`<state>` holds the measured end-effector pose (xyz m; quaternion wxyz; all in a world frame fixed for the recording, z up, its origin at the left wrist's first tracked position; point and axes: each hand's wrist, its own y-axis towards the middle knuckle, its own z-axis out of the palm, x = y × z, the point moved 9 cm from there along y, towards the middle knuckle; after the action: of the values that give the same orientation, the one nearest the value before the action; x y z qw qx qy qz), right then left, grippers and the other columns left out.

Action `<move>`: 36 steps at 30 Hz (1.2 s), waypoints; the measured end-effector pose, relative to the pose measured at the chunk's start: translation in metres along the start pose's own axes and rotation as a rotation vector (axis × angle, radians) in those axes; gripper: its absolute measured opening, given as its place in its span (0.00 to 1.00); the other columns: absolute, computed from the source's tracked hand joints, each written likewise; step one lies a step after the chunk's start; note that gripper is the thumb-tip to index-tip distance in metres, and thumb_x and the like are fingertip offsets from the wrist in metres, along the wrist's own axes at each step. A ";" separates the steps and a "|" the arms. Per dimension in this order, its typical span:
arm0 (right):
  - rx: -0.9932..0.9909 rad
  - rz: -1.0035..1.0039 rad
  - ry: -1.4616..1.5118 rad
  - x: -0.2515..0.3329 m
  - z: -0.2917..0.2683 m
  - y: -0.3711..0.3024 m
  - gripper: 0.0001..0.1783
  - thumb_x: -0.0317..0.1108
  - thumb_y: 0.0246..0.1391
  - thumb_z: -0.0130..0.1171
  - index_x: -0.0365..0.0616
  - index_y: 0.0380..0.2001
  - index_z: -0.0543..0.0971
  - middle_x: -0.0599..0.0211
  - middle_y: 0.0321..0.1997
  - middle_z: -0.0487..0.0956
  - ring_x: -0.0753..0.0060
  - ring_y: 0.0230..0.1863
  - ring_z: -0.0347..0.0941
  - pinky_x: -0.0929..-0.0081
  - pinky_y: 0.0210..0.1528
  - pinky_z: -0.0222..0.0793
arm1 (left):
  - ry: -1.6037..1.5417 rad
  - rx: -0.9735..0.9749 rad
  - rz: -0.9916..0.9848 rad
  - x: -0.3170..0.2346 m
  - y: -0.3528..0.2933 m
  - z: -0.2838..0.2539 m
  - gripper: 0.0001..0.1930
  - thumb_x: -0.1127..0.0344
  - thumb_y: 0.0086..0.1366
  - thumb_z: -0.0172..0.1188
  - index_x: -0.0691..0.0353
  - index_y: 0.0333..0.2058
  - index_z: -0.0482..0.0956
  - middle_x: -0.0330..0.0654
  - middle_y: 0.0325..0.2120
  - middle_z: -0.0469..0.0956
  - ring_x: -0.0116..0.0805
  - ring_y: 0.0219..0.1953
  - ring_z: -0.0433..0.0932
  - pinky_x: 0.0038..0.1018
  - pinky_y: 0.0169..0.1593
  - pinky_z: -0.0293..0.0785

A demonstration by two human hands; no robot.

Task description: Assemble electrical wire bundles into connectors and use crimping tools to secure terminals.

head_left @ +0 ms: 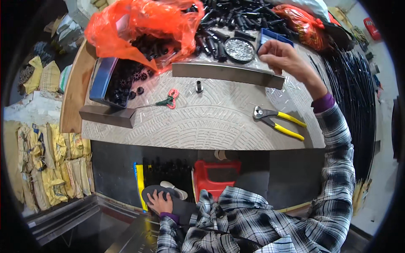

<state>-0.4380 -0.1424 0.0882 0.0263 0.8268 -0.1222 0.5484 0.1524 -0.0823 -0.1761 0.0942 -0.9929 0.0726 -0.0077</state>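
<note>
Right hand (282, 57) raised over the far side of the counter (211, 122), fingers pinched together; anything held is too small to tell. It sits just beside a round dish of small metal parts (239, 49) and a blue box (274, 38). Left hand (161, 202) low, below the counter's near edge, fingers spread flat on a dark oval pad (168, 198). Orange plastic bag (143, 25) far left, over black parts; second orange bag (303, 23) far right. Yellow-handled pliers (276, 120) near the right edge; red-handled scissors (166, 101) centre-left. Open room mid-counter.
</note>
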 end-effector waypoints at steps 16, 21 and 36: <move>-0.779 -0.407 -0.918 0.055 -0.088 -0.097 0.10 0.33 0.50 0.52 0.45 0.37 0.73 0.56 0.34 0.76 0.53 0.34 0.73 0.64 0.35 0.68 | -0.019 -0.032 0.133 -0.007 -0.019 0.016 0.15 0.52 0.54 0.54 0.52 0.37 0.78 0.36 0.50 0.67 0.45 0.62 0.48 0.61 0.56 0.39; -0.981 0.270 -1.010 -0.057 -0.156 -0.258 0.12 0.41 0.50 0.53 0.44 0.34 0.74 0.56 0.33 0.76 0.52 0.35 0.72 0.61 0.36 0.67 | -0.131 0.469 0.529 -0.095 -0.066 0.047 0.13 0.59 0.55 0.53 0.54 0.39 0.76 0.43 0.41 0.74 0.41 0.46 0.72 0.47 0.56 0.52; -1.255 0.256 -1.250 -0.108 -0.120 -0.326 0.30 0.45 0.45 0.57 0.41 0.50 0.67 0.54 0.49 0.71 0.55 0.51 0.66 0.64 0.52 0.61 | 0.264 0.078 1.542 -0.265 -0.178 0.023 0.06 0.67 0.53 0.47 0.56 0.28 0.73 0.40 0.25 0.74 0.34 0.32 0.75 0.31 0.37 0.67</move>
<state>-0.5106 0.2131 0.0671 0.3411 0.7879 -0.4832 -0.1714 -0.0835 0.1333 -0.1660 0.0982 -0.6490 0.7520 -0.0605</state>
